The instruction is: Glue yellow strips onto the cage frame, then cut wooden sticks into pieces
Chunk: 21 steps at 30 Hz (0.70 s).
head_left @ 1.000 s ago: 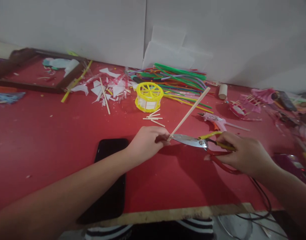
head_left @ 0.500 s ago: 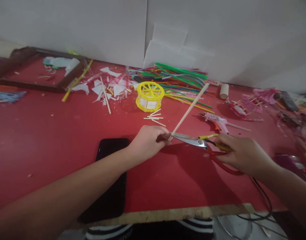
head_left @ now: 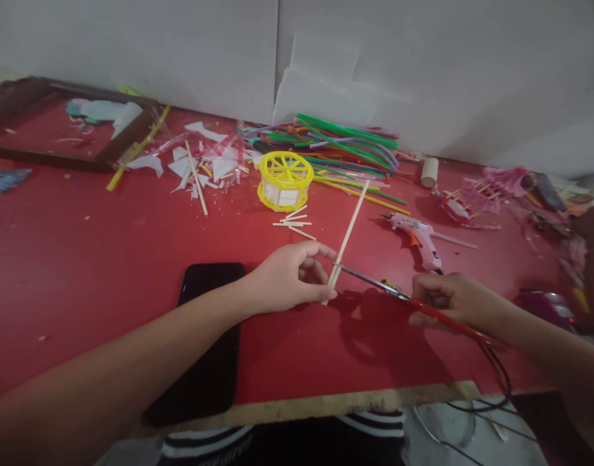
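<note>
My left hand [head_left: 294, 275] pinches the lower end of a thin wooden stick [head_left: 352, 223] that slants up and to the right. A short stick piece lies against it between the fingers. My right hand [head_left: 455, 301] is closed on the red-handled scissors [head_left: 437, 314], whose blade tips touch the stick just above my left fingers. Beyond my left hand, several short cut sticks [head_left: 299, 224] lie on the red table [head_left: 297, 362], in front of a round yellow frame [head_left: 285, 181] with white panels.
A black phone [head_left: 212, 372] lies under my left forearm. A pink glue gun [head_left: 418, 236] is behind my right hand. Pipe cleaners [head_left: 345, 142], paper scraps [head_left: 223, 167] and a brown frame [head_left: 48, 158] lie along the back.
The scissors have turned edge-on, with their handles tilting down to the right. The stick stands steeper, and my left fingers have spread around its lower end. The view has shifted slightly.
</note>
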Available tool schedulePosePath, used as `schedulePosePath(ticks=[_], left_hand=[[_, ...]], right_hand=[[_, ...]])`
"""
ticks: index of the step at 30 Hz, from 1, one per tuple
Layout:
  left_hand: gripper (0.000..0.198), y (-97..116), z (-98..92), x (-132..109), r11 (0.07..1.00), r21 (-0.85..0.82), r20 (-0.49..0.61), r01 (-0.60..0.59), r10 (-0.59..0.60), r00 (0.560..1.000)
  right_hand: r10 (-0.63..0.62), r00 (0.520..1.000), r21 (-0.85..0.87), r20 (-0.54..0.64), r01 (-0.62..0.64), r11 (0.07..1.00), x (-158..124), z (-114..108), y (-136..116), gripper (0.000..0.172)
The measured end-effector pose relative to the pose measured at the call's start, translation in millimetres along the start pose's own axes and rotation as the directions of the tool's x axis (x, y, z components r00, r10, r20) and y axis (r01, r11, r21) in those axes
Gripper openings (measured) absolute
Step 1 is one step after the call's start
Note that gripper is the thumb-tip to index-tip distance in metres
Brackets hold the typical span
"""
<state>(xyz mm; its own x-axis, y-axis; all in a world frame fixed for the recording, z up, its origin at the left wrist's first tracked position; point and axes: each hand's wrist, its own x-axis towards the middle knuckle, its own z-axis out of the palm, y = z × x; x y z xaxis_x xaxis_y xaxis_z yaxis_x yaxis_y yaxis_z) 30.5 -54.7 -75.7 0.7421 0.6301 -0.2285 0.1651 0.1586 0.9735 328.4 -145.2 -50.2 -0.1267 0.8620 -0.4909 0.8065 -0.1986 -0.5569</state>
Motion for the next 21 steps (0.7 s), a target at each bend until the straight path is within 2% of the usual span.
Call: schedulePosePath(ticks=[3, 8, 12, 21], left_hand=[[0.050, -0.5, -0.3, 2.0, 0.995, -0.100, 0.018, -0.003, 0.005, 1.000], [0.055, -2.4, -1.5, 4.1, 0.970, -0.240, 0.021, -0.019, 0.025, 0.999], [0.058, -3.5, -2.3, 3.5, 0.971, -0.236, 0.029, -0.031, 0.039, 0.999], [0.060, -4.8, -5.5, 4.4, 0.977, -0.214, 0.080, -0.009, 0.026, 0.996]], right_hand=[[0.011, 0.999, 0.049, 0.032, -0.013, 0.999, -1.2, -0.9, 1.5, 0.046], [0.008, 1.000, 0.087, 0.021, -0.009, 0.996, -0.2, 2.3, 2.2, 0.047], [-0.002, 0.999, 0.030, 0.043, 0.000, 1.000, 2.3, 4.0, 1.4, 0.051], [-0.065, 0.994, -0.103, 0.083, 0.073, 0.992, 0.8, -2.3, -3.8, 0.045]])
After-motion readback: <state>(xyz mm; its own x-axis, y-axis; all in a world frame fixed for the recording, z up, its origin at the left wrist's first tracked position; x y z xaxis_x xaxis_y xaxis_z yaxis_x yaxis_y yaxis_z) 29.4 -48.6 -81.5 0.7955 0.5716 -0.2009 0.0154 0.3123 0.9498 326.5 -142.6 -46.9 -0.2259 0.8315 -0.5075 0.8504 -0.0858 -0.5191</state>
